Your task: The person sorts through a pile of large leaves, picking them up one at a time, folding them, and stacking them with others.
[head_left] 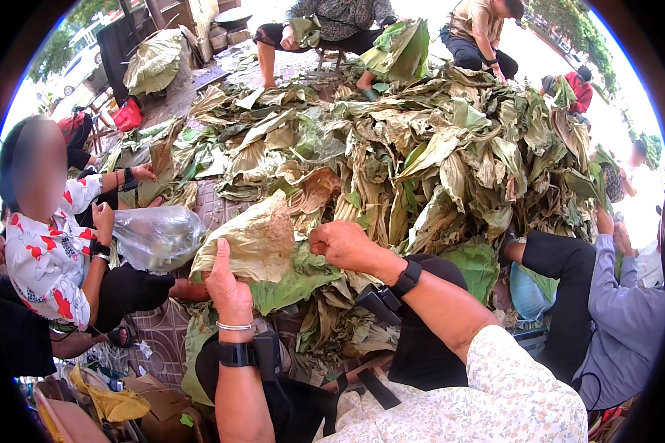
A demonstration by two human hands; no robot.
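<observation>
My left hand (pixel 227 292) grips the lower left edge of a large dried lotus leaf (pixel 251 240), its thumb pointing up along the front. The leaf is tan, creased and spread open. To the right of it, my right hand (pixel 347 245) is closed with the fingers curled in; anything inside them is hidden. A small gap shows between that hand and the leaf's right edge. Beneath the held leaf lies a greener leaf (pixel 295 280). Beyond both hands rises a big heap of dried lotus leaves (pixel 391 148), brown and green mixed.
At left, a person in a red-and-white patterned shirt (pixel 52 258) sits by a clear plastic bag (pixel 159 236). A person in a grey-blue sleeve (pixel 628 325) is close on my right. Others work beyond the heap. A cardboard box (pixel 162 406) and yellow cloth (pixel 114 402) lie lower left.
</observation>
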